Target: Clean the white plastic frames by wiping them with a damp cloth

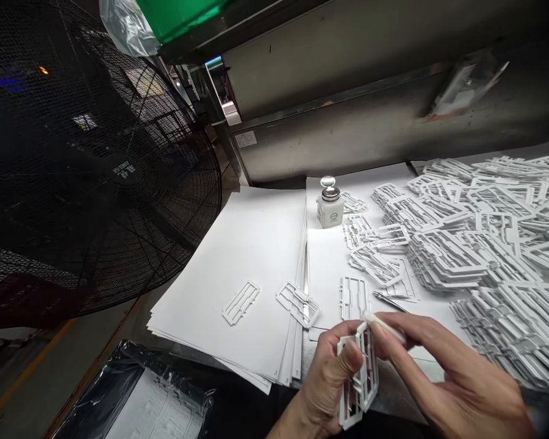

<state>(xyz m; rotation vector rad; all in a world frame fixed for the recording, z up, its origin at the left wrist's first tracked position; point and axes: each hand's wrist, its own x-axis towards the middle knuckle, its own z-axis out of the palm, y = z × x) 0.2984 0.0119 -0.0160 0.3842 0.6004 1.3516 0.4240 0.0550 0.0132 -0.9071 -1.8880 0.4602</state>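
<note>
In the head view my left hand (327,378) is closed around two white plastic frames (367,372) with slotted openings, held upright near the table's front edge. My right hand (457,372) pinches a small white pad (384,327), possibly folded cloth, and its tip meets the top edge of the nearer frame. Just behind the hands lie a loose plastic frame (354,296) and a thin metal tool (388,300), partly covered by my right fingers. Two more frames rest on paper to the left, one of them a slotted piece (241,303) lying flat.
Large stacks of white frames (448,256) fill the right side. A white pump bottle (330,210) with a metal top stands behind. White paper sheets (256,244) cover the table. A big black fan (119,164) is at left, above a black plastic bag (114,378) holding white trays.
</note>
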